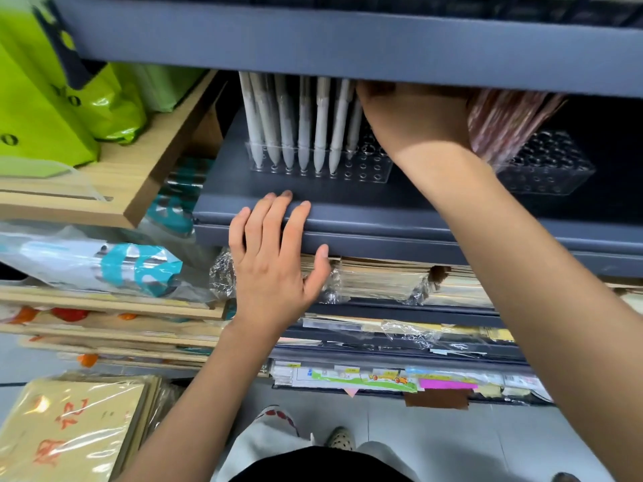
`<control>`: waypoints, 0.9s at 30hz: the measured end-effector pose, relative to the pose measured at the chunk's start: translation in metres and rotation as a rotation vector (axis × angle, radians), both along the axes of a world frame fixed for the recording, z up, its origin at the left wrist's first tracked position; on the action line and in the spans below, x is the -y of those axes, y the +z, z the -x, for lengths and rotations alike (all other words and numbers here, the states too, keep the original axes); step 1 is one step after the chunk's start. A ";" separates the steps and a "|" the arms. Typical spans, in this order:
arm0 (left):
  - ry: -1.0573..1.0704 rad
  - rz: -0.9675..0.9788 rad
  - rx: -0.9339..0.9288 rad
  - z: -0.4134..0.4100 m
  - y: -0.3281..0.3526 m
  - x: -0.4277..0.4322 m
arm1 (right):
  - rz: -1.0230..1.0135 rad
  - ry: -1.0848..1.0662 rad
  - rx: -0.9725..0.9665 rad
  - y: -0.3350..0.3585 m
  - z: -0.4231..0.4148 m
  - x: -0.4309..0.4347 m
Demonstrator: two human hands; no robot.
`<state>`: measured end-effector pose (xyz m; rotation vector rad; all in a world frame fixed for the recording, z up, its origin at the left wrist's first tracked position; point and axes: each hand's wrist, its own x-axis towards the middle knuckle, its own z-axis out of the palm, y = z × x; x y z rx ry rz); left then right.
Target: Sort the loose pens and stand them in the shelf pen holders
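Observation:
Several white pens (pixel 302 123) stand upright in a clear plastic holder (pixel 368 167) with round holes on the dark grey shelf (pixel 382 217). My right hand (pixel 410 116) reaches deep into the shelf just right of those pens; its fingers are hidden under the upper shelf board (pixel 348 43), so what it holds is unclear. A bunch of pinkish-red pens (pixel 501 123) leans over a second clear holder (pixel 549 165) to the right of my wrist. My left hand (pixel 275 259) rests flat with straight fingers on the shelf's front edge.
Green bags (pixel 52 109) sit on a wooden shelf (pixel 114 189) at the left. Plastic-wrapped paper stacks (pixel 382 280) fill the lower dark shelves. Wrapped envelopes (pixel 69 429) lie at bottom left. Grey floor and my feet (pixel 341 438) are below.

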<state>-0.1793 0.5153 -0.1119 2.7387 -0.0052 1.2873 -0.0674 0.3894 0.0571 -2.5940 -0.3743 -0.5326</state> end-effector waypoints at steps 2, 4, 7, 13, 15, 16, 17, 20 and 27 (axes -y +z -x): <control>-0.013 -0.005 -0.014 0.001 0.001 -0.002 | 0.065 -0.032 0.043 -0.001 0.003 0.000; -0.028 -0.010 -0.037 0.003 0.002 -0.004 | 0.107 -0.072 0.053 0.000 0.004 -0.001; -0.056 0.005 -0.096 0.009 0.008 -0.006 | 0.047 -0.110 -0.033 0.001 0.003 0.002; -0.235 0.260 -0.291 0.026 0.037 -0.009 | -0.100 -0.117 -0.080 -0.006 0.031 0.018; -0.340 0.458 -0.344 0.034 0.051 -0.013 | -0.334 -0.072 -0.089 -0.005 0.047 0.025; -0.391 0.581 -0.364 0.038 0.058 -0.016 | -0.462 -0.053 -0.068 -0.005 0.057 0.031; -0.444 0.710 -0.376 0.042 0.064 -0.019 | -0.533 -0.038 -0.058 -0.007 0.069 0.036; -0.616 0.970 -0.349 0.061 0.078 -0.026 | -0.679 -0.047 -0.136 -0.030 0.118 0.059; -0.753 1.328 -0.857 0.103 -0.011 -0.028 | -1.012 -0.566 -0.600 -0.178 0.261 0.122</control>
